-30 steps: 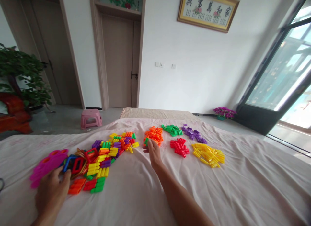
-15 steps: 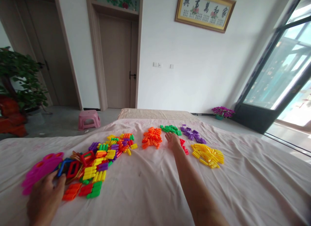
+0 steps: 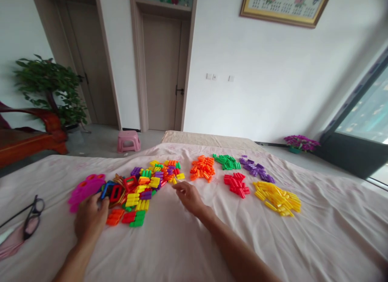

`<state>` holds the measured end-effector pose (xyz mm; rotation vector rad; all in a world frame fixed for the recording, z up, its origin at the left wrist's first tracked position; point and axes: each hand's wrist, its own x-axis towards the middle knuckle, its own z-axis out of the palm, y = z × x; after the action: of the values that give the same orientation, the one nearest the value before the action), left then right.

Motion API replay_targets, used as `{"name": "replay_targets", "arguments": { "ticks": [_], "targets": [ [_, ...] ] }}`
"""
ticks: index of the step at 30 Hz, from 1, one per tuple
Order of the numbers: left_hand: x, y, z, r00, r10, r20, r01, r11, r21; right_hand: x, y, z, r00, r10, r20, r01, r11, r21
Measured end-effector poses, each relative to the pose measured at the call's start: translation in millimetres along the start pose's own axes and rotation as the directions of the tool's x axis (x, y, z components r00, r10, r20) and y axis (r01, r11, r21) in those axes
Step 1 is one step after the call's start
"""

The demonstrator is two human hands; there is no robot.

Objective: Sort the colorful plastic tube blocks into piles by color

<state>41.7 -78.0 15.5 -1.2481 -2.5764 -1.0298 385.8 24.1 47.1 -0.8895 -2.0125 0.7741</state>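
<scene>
My left hand (image 3: 91, 218) rests at the left end of a mixed pile of plastic building blocks (image 3: 148, 185). Its thumb and forefinger close on the edge of a blue plastic frame (image 3: 105, 190), beside a magenta scalloped piece (image 3: 86, 189) and a red frame (image 3: 116, 193). My right hand (image 3: 189, 198) is at the pile's right end, fingers bent together. Their tips meet a small yellow block (image 3: 174, 180); whether they grip it is hidden. Right of this hand lie sorted heaps of orange blocks (image 3: 203, 168) and red blocks (image 3: 236, 185).
Farther right are green blocks (image 3: 227, 161), purple blocks (image 3: 257, 169) and yellow blocks (image 3: 279, 198). Eyeglasses (image 3: 33, 217) lie at the left on the pale cloth (image 3: 182, 241). Beyond the cloth stand a pink stool (image 3: 129, 141), a wooden chair (image 3: 45, 128) and potted flowers (image 3: 300, 143).
My right hand has moved left from beside the red and green heaps to the mixed pile, its fingers drawing together. My left hand stays at the blue frame. The view has turned left.
</scene>
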Motion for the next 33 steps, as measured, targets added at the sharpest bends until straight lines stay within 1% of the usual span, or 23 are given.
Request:
{"name": "replay_targets", "arguments": {
  "ticks": [1,3,6,8,11,14,17,20,23,25,27,30,32,33],
  "targets": [
    [-1,2,-1.1,1.000,0.000,0.001,0.000,1.000,0.009,-4,-13,9,0.994,-0.054,0.090,0.059,0.997,-0.055],
    [-2,5,-3.2,1.000,-0.005,0.006,0.004,0.999,0.032,-13,-37,24,0.960,-0.140,0.242,0.176,0.975,-0.133],
    [-3,9,-5.2,0.999,-0.043,0.013,0.043,0.999,0.024,-24,-63,45,0.902,-0.208,0.379,0.315,0.917,-0.245],
    [-3,10,-5.6,0.997,-0.073,0.019,0.073,0.997,0.019,-27,-72,57,0.879,-0.222,0.422,0.380,0.861,-0.337],
    [-3,11,-5.2,0.996,-0.085,0.019,0.084,0.996,0.016,-28,-78,70,0.867,-0.247,0.433,0.442,0.782,-0.440],
    [-3,10,-4.2,0.997,-0.079,0.015,0.079,0.997,0.007,-27,-79,77,0.838,-0.294,0.460,0.508,0.727,-0.461],
    [-3,9,-3.8,0.997,-0.071,0.015,0.071,0.997,0.003,-27,-78,82,0.819,-0.319,0.476,0.542,0.703,-0.460],
    [-3,9,-4.3,0.998,-0.060,0.018,0.060,0.998,0.002,-29,-76,84,0.821,-0.327,0.468,0.542,0.704,-0.459],
    [-3,10,-5.3,0.998,-0.059,0.018,0.059,0.998,0.003,-33,-73,81,0.826,-0.339,0.450,0.539,0.709,-0.455],
    [-3,10,-5.8,0.998,-0.062,0.017,0.062,0.998,0.007,-35,-71,77,0.838,-0.327,0.436,0.519,0.725,-0.453],
    [-3,10,-5.7,0.998,-0.054,0.019,0.053,0.998,0.017,-37,-69,72,0.862,-0.297,0.412,0.472,0.766,-0.436],
    [-2,4,-3.2,0.999,-0.021,0.027,0.020,0.999,0.035,-37,-64,65,0.918,-0.225,0.326,0.338,0.874,-0.349],
    [0,-2,0.2,0.999,-0.014,0.036,0.012,0.999,0.044,-33,-57,61,0.969,-0.137,0.204,0.181,0.960,-0.214],
    [2,-5,2.2,0.999,-0.014,0.038,0.013,0.999,0.050,-30,-52,58,0.989,-0.067,0.132,0.081,0.991,-0.110]
  ]
}}
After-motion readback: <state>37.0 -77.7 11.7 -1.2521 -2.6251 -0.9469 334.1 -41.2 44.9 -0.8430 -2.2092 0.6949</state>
